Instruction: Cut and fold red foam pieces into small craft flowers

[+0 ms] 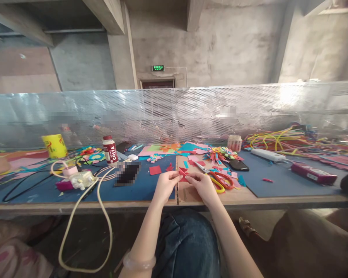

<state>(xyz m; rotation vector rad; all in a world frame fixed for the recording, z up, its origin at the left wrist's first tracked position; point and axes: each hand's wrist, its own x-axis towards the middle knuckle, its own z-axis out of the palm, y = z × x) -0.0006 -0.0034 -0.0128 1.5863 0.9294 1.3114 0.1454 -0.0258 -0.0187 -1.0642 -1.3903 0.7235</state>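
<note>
Between my two hands is a small piece of folded red paper [183, 175], raised just over the table's front part. My left hand [166, 184] pinches its left side with thumb and forefinger. On the other side, my right hand [202, 184] grips it the same way. Beside my right hand lie scissors [224, 180] with red and yellow handles, their blades pointing away to the left. A flat red paper square [155, 170] rests left of my hands, with another red folded scrap [169, 166] close by.
Paper flowers [222, 153] and coloured sheets [191, 147] lie behind my hands. A dark phone [239, 165] sits to the right, a COSTA bottle [109, 150] to the left. A cream cable [110, 227] loops over the table's front edge. People sit on both sides.
</note>
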